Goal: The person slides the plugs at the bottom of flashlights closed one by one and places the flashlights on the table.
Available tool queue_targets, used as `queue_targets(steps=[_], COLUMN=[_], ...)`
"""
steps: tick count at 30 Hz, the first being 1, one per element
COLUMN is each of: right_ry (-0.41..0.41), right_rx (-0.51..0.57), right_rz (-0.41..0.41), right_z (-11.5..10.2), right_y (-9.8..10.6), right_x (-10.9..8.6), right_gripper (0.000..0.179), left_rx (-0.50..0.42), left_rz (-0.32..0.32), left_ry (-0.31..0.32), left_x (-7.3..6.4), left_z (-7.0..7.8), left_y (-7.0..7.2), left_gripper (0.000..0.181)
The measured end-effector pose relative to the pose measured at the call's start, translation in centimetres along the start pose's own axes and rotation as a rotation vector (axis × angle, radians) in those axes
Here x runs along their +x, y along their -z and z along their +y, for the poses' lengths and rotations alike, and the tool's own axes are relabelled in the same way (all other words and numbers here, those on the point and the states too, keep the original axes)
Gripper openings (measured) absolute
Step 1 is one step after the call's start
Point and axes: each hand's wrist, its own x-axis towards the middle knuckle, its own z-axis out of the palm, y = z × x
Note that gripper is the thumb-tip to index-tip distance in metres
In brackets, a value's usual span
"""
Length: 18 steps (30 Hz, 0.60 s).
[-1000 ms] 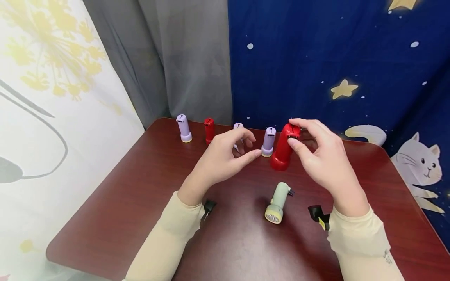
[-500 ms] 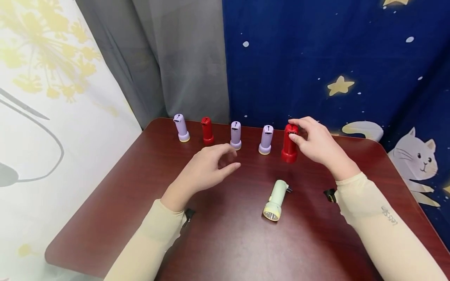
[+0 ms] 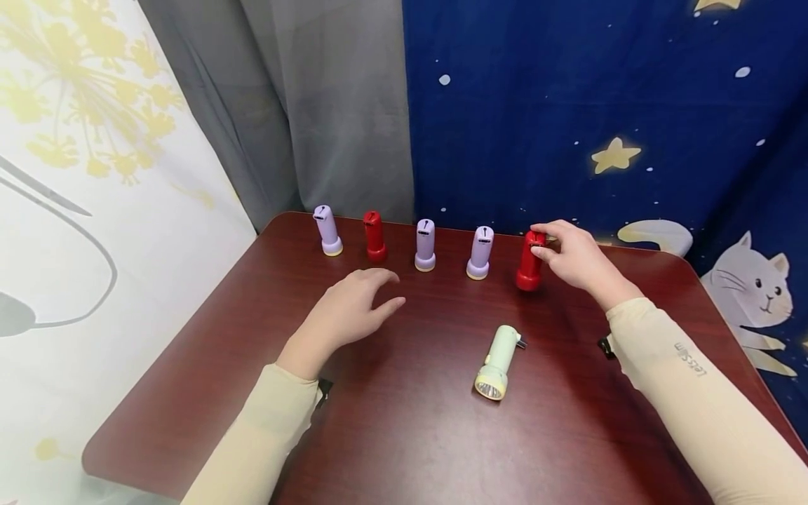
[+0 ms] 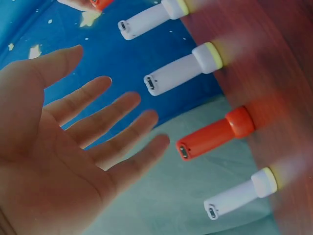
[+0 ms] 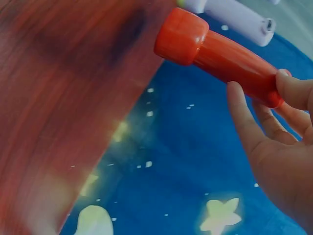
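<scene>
My right hand pinches the tail end of a red flashlight, lamp end down, at the right end of a row near the table's back edge. The right wrist view shows thumb and fingers around the end of its red body. My left hand hovers over the left middle of the table, holding nothing; its fingers are spread in the left wrist view. Along the row stand a lilac flashlight, another red flashlight and two more lilac ones. A pale green flashlight lies on its side nearer me.
The dark red wooden table has rounded corners. Behind it hang a grey curtain and a blue star-patterned curtain. Prongs stick out from the green flashlight's tail.
My right hand has carried the red flashlight to the right, past the last lilac one, and lowered it. My left hand has drawn back to the left, away from the row.
</scene>
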Motion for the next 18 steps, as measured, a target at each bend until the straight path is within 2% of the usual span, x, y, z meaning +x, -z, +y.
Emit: queue_targets(steps=[7,12,18], right_ry=[-0.029,-0.052,-0.062], right_rx=[0.003,-0.011,-0.027], right_rz=[-0.019,-0.051,-0.062], right_z=[0.8,1.0,1.6], right_y=[-0.1,-0.2,-0.5], right_x=[0.7,1.2,1.4], right_gripper=[0.052,0.052,0.053], left_rx=[0.07,0.12,0.079], left_rz=[-0.017,-0.018,-0.036], left_ry=[0.046,0.056,0.074], left_x=[-0.2,-0.4,-0.5], left_z=[-1.1,-1.6,-1.8], left_y=[-0.9,-1.4,-1.6], left_gripper=[0.053,0.059,0.066])
